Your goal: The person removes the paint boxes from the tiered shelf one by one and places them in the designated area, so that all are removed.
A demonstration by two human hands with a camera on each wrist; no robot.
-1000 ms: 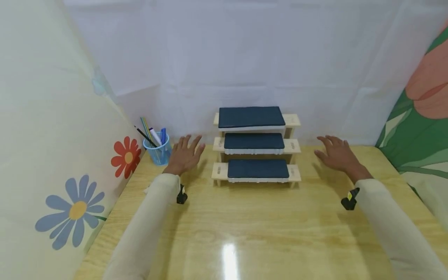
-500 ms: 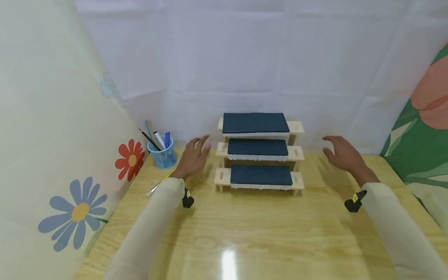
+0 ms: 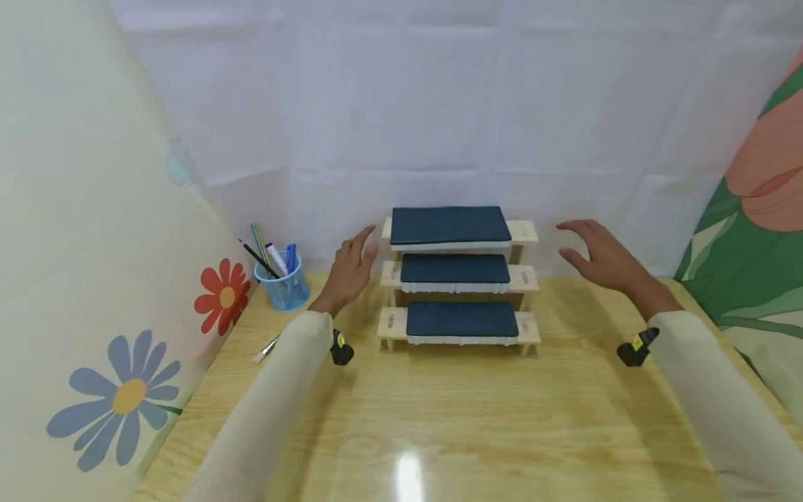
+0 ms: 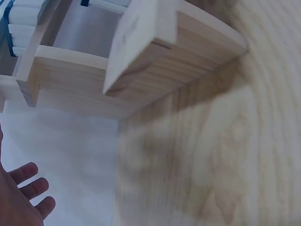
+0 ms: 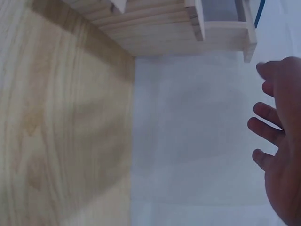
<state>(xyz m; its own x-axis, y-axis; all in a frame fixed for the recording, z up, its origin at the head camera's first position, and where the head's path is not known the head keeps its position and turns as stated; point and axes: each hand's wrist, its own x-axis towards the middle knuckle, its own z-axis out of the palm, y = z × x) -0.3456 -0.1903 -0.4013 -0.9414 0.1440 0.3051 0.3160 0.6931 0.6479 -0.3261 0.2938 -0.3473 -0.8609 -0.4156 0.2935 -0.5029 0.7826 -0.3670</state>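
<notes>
A pale three-tier wooden rack (image 3: 527, 328) stands against the back wall. Each step carries a flat dark blue rectangular piece, the top one (image 3: 450, 224), middle one (image 3: 454, 268) and bottom one (image 3: 462, 318), all with white ribbed undersides. My left hand (image 3: 346, 274) is raised beside the rack's left end, fingers extended toward the top step and holding nothing. On the other side my right hand (image 3: 605, 258) hovers off the right end, fingers lightly bent, thumb apart. In the wrist views, gaps show between the rack's side (image 4: 75, 89) and both hands.
A blue cup (image 3: 287, 289) with pencils and markers stands left of my left hand. A brush (image 3: 266, 348) lies on the wooden table (image 3: 464, 411), partly hidden by my left sleeve. White cloth (image 3: 389, 104) hangs behind, and flowered sheets line both sides.
Both hands have risen toward the level of the top step, and the left has moved in closer to the rack. The brush now shows beside the left sleeve. The rack stands unchanged.
</notes>
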